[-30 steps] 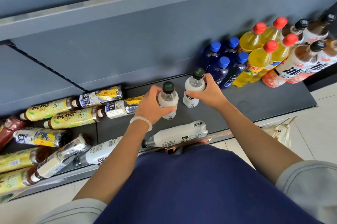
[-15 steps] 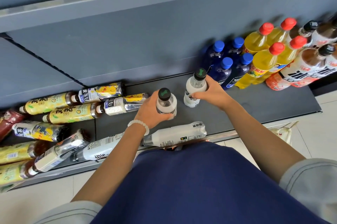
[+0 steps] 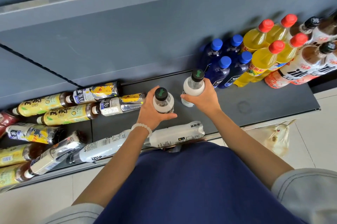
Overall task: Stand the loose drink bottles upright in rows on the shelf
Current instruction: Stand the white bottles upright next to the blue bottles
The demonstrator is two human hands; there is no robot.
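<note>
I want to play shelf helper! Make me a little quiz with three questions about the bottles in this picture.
1. True or false: each hand holds a white bottle with a black cap.
2. How many blue-capped bottles stand upright?
3. The yellow-label tea bottles on the left are: A) standing B) lying down C) stacked in a box

Key:
1. True: left hand, right hand.
2. Four blue-capped bottles.
3. B: the tea bottles lie on the shelf.

Left edge crops the red bottle (image 3: 6, 119) and yellow tea bottles (image 3: 11, 155). Right edge crops the brown tea bottles (image 3: 326, 63). Left forearm hides the lying white bottle's (image 3: 175, 135) neck.
</note>
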